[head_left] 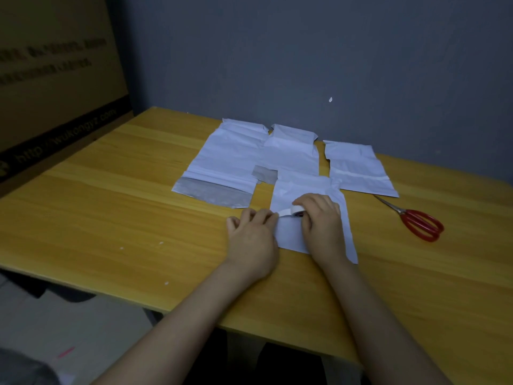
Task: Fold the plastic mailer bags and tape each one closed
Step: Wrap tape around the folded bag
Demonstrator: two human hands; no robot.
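1. The nearest mailer bag point(288, 237) lies flat on the surface point(125, 204).
2. On it, my right hand point(319, 218) grips the tape roll point(296, 209); my left hand point(252, 240) pinches the tape strip point(283, 213).
3. Other bags point(230, 159) lie behind, scissors point(419, 222) to the right.

Viewpoint: head-worn, above the table's point(111, 190) near edge
Facing: forward and down, toward the wall point(305, 51)
Nearness: close over left hand point(251, 240), right hand point(322, 220)
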